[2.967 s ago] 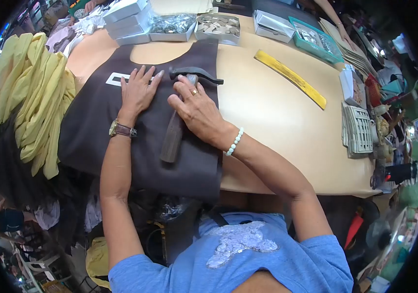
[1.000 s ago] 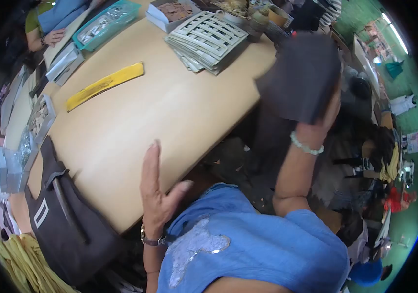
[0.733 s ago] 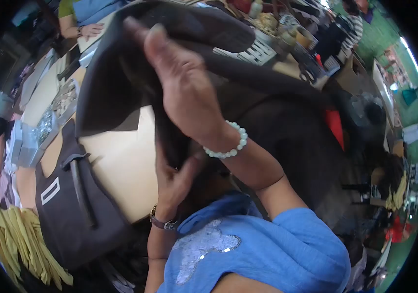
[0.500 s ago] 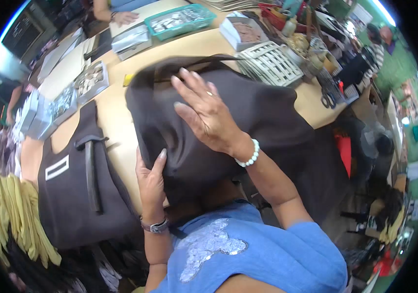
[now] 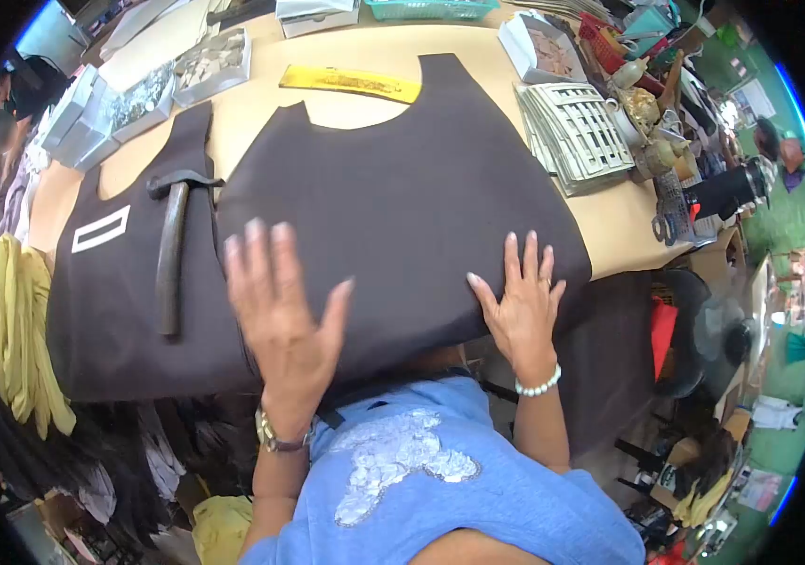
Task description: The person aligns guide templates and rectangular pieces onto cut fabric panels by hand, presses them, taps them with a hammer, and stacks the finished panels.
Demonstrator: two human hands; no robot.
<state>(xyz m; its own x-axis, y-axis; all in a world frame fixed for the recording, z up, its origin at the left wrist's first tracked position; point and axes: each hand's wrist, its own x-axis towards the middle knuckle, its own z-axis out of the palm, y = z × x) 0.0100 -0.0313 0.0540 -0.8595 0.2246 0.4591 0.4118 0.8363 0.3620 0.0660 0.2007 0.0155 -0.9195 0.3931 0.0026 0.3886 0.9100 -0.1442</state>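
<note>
Cloth (image 5: 402, 188), dark and cut with a curved neckline, lies across the middle of the frame on the table (image 5: 619, 231), its lower part apparently running over the table's near edge. Left hand (image 5: 283, 331): fingers straight and spread, thumb out, nothing gripped. It is at the cloth's lower left, back upward; whether it presses or hangs just above cannot be told. Right hand (image 5: 523, 315): fingers fanned, palm down at the cloth's lower right, nothing gripped, apparently resting on the surface. Judged from this posture, the step in hand is smoothing the cloth. For sound work, both palms should bear lightly and evenly, sweeping outward from the middle so that slack leaves by the edges and no crease is trapped. Flat fingers are advised, since curled tips would drag the material. Care is due at left, where the cloth meets a second cloth (image 5: 115, 306) bearing a white frame (image 5: 101, 241) and a hammer (image 5: 170, 254); a wide left sweep could shift either. At the top, a yellow strip (image 5: 351, 81) lies by the neckline; its right end meets the cloth's strap, and whether it passes beneath should be checked. The overhang should not pull the piece askew.
</note>
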